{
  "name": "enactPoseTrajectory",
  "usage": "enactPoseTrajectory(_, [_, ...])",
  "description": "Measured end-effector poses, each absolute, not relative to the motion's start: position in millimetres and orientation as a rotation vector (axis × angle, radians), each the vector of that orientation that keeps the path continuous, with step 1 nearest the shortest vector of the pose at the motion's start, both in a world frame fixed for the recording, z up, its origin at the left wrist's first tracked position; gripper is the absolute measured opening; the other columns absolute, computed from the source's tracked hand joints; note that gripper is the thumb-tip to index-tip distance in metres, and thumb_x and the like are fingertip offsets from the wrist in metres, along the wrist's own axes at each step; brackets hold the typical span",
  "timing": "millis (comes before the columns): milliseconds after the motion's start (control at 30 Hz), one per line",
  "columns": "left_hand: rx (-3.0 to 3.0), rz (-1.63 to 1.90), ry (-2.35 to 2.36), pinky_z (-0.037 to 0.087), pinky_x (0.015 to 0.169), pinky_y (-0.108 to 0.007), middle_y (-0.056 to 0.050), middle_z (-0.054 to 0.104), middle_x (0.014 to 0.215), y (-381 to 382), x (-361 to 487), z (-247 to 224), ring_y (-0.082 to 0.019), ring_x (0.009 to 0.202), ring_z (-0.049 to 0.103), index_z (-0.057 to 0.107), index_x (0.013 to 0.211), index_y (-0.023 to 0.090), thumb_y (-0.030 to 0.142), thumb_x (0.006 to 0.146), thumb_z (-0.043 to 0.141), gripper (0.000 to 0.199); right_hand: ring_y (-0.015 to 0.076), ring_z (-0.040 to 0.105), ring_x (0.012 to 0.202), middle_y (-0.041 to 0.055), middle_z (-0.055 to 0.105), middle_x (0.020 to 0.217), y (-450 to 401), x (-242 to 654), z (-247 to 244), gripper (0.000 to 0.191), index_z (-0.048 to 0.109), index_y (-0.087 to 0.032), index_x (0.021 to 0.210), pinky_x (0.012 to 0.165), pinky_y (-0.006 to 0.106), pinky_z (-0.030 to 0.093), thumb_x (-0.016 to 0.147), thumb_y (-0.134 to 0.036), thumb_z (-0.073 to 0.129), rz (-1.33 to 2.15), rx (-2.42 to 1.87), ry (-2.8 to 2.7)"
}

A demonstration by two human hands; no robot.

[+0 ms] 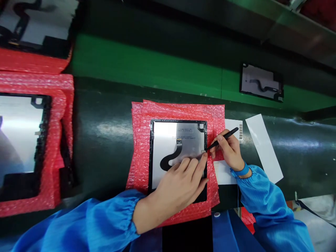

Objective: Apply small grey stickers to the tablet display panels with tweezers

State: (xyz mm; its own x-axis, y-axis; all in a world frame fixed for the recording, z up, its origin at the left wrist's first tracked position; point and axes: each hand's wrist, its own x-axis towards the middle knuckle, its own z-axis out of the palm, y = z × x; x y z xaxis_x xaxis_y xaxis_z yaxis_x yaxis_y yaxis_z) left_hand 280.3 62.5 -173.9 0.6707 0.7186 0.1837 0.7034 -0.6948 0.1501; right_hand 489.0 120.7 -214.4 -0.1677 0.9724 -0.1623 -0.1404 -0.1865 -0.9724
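Pressing lightly, by the look of it, on a silver-backed panel (162, 140) with an open left hand (178, 180), palm down, fingers together and slanting across to the right edge. Gripping a slim black tool (226, 137) like a pen in the right hand (232, 152), with its tip at that same edge, just beside the left index fingertip. Likely braced this way to keep the panel from sliding under the tool, and to guide the tip closely. Held low near the point, probably for fine control.

Placed at the middle of the dark tabletop (105, 147), on the near side, on stacked red bubble wrap (141, 150), presumably as padding against scratches. Laid back up, with a curved black ribbon cable (177, 152) in view on the silver.

To the right, beneath and beside the right hand, a white sheet (229, 124) with dark printed marks; farther right, a plain white strip (264, 147), set at a slant. At left, a larger-looking panel (21, 136) on its own red wrap, and at far left another panel (47, 24), also over red. At far right, a cable-backed panel (258, 75) by the green strip (157, 70).

No box or tray to make out; impossible to tell whether wrapped in sheets or pouches.
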Motion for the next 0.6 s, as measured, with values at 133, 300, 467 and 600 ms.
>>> enactPoseTrajectory(133, [2.805,0.351,1.208,0.052,0.063,-0.036,-0.011,0.067,0.094,63.3,281.7,-174.8,-0.025,0.083,0.064,0.055,0.145,-0.005,0.036,0.100,0.058,0.061,0.0122,0.066,0.045,-0.0043,0.072,0.064,120.2,488.8,-213.9,0.031,0.057,-0.025,0.091,0.046,0.026,0.056,0.103,-0.052,0.068,1.534,-1.123,-1.106])
enactPoseTrajectory(300, [2.762,0.402,1.232,0.053,0.065,-0.036,-0.012,0.069,0.097,64.2,282.8,-177.0,-0.025,0.084,0.066,0.055,0.144,-0.004,0.034,0.100,0.058,0.058,0.0134,0.066,0.045,-0.0047,0.069,0.062,123.5,486.3,-213.8,0.038,0.055,-0.026,0.089,0.046,0.027,0.056,0.099,-0.060,0.069,1.516,-1.187,-1.119])
enactPoseTrajectory(467, [2.745,0.397,1.238,0.055,0.064,-0.036,-0.013,0.071,0.100,64.9,281.4,-176.9,-0.027,0.088,0.069,0.053,0.145,-0.001,0.035,0.100,0.058,0.058,0.0149,0.067,0.045,-0.0032,0.071,0.065,118.7,495.8,-201.9,0.038,0.055,-0.027,0.090,0.046,0.029,0.058,0.098,-0.061,0.068,1.386,-1.206,-1.091])
enactPoseTrajectory(600, [2.716,0.382,1.241,0.058,0.062,-0.036,-0.015,0.072,0.106,67.2,278.4,-177.9,-0.026,0.089,0.071,0.049,0.147,0.000,0.036,0.101,0.059,0.059,0.0182,0.070,0.048,-0.0013,0.073,0.066,85.5,517.1,-192.8,0.034,0.057,-0.026,0.094,0.044,0.031,0.059,0.099,-0.058,0.069,1.253,-1.321,-1.094])
